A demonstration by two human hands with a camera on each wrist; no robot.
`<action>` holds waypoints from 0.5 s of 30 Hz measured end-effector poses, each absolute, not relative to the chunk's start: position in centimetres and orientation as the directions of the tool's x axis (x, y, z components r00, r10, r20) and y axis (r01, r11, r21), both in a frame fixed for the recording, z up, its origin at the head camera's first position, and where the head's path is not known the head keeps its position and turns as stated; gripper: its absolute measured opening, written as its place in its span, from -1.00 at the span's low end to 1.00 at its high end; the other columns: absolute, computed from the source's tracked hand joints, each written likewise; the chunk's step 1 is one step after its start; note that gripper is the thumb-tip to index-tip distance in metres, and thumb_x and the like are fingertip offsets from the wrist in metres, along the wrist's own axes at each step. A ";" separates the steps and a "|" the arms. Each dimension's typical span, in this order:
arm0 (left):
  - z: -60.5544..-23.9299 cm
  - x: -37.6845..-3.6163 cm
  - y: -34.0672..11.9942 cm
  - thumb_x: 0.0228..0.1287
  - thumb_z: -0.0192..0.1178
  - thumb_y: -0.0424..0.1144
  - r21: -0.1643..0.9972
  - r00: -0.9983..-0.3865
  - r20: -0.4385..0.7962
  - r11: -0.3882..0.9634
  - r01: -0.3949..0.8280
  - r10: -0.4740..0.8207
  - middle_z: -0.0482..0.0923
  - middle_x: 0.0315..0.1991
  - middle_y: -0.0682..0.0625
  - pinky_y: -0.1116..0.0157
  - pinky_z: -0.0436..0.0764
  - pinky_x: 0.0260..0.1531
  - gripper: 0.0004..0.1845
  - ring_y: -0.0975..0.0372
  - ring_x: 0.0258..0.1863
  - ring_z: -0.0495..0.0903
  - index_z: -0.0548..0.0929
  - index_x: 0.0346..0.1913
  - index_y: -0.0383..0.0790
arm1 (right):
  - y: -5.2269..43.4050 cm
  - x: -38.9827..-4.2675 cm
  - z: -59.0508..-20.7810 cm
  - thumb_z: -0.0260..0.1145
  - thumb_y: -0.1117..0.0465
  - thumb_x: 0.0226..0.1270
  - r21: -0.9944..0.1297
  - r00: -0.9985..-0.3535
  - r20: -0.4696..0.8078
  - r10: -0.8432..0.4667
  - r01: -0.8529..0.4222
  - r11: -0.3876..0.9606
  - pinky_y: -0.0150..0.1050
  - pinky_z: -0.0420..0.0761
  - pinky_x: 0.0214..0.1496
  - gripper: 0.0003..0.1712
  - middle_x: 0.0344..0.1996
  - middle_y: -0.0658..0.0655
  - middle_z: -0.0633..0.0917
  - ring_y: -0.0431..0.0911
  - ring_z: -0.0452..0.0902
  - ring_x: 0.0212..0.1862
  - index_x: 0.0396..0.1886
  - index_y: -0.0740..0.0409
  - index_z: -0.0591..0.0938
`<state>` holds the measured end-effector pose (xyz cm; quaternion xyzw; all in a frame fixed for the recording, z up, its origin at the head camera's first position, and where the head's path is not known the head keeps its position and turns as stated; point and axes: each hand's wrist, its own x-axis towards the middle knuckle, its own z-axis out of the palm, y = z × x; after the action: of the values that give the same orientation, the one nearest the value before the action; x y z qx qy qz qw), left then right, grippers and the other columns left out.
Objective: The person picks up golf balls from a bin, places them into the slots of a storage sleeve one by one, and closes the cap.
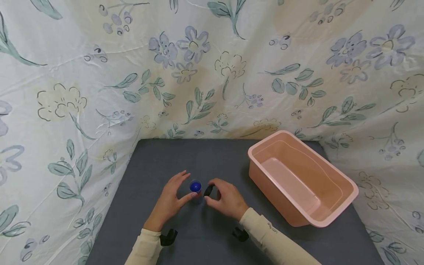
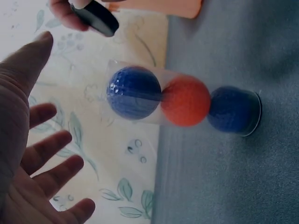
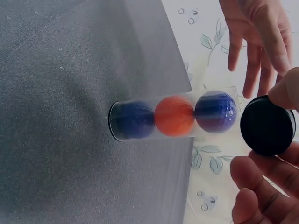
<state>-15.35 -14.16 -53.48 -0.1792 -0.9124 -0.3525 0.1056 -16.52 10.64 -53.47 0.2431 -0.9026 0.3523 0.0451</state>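
A clear plastic tube (image 2: pixel 161 119) stands upright on the dark table, its top uncovered. Stacked inside are a blue golf ball (image 3: pixel 216 112) on top, an orange golf ball (image 3: pixel 174 116) in the middle and another blue golf ball (image 3: pixel 135 120) at the bottom. My right hand (image 1: pixel 228 198) pinches a round black lid (image 3: pixel 267 125) between thumb and fingers, just right of the tube's upper end. On the tube's other side is my left hand (image 1: pixel 169 200), fingers spread and apart from the tube in the left wrist view.
A pink plastic bin (image 1: pixel 265 184) stands on the right side of the dark table (image 1: pixel 159 158), its inside bare. Floral cloth (image 1: pixel 198 73) hangs behind the table and along both sides. Each wrist wears a small black camera mount (image 1: pixel 169 237).
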 end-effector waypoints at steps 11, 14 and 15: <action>-53.5 -15.6 -14.1 0.31 0.45 -0.12 0.540 -0.850 0.425 0.667 0.514 0.311 0.57 0.36 -0.06 -0.12 0.55 0.31 -0.51 0.01 0.37 0.53 0.66 0.28 -0.10 | 10.2 -16.9 -53.4 0.53 0.00 0.31 -0.574 -0.814 0.391 -0.430 -0.581 0.577 -0.49 0.49 -0.42 -0.64 -0.28 -0.12 0.68 -0.27 0.51 -0.43 0.02 -0.04 0.65; -53.6 -15.8 -14.0 0.29 0.46 -0.16 0.527 -0.829 0.456 0.653 0.544 0.323 0.60 0.32 -0.05 -0.11 0.55 0.30 -0.51 0.01 0.35 0.56 0.68 0.26 -0.14 | 10.0 -17.0 -53.4 0.53 0.00 0.32 -0.544 -0.803 0.401 -0.440 -0.595 0.591 -0.48 0.52 -0.38 -0.60 -0.15 -0.07 0.74 -0.31 0.49 -0.40 0.07 -0.01 0.66; -53.7 -15.9 -14.0 0.28 0.47 -0.17 0.523 -0.823 0.464 0.650 0.552 0.327 0.61 0.32 -0.06 -0.12 0.55 0.30 -0.51 0.01 0.34 0.56 0.68 0.25 -0.16 | 9.9 -17.0 -53.4 0.52 0.00 0.33 -0.538 -0.802 0.402 -0.443 -0.598 0.594 -0.47 0.53 -0.37 -0.59 -0.11 -0.04 0.75 -0.30 0.51 -0.40 0.09 0.00 0.66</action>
<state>-15.91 -13.96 -53.69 -0.2462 -0.8928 -0.3385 0.1664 -17.04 9.89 -53.38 0.2938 -0.8855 0.3415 0.1135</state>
